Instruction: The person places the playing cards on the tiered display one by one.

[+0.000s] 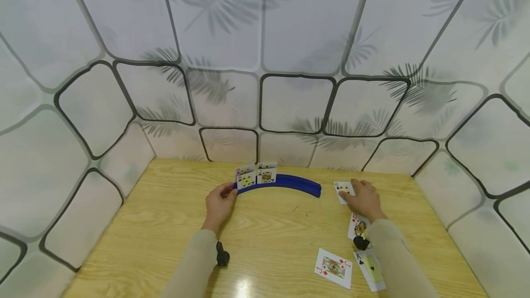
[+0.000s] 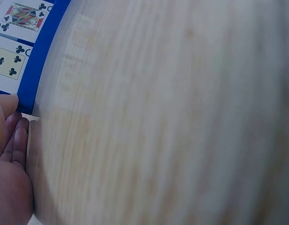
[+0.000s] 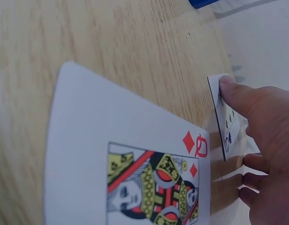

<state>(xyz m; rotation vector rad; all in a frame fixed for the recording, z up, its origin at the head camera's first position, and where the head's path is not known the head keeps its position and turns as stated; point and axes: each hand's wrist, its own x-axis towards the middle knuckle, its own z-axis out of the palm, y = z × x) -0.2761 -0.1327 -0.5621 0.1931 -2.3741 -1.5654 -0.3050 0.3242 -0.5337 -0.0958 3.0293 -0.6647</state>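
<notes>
My left hand [image 1: 220, 203] grips the left end of a curved blue card holder [image 1: 299, 184], thumb on its front side. Playing cards stand in the holder's left half in two rows: a clubs number card [image 2: 8, 65] and the jack of clubs [image 2: 23, 18] in front, others partly hidden behind. To the right of the holder, my right hand [image 1: 365, 200] pinches a spades number card [image 1: 343, 189], thumb on its face. In the right wrist view this card is tilted up, with the other fingers behind and below it.
Nearer me on the wooden table [image 1: 269, 238], the queen of diamonds [image 3: 158, 183] lies face up under the right wrist. The ace of clubs [image 1: 370, 270] and jack of diamonds [image 1: 333, 267] lie closer still. A patterned wall [image 1: 298, 105] bounds the table's back and sides.
</notes>
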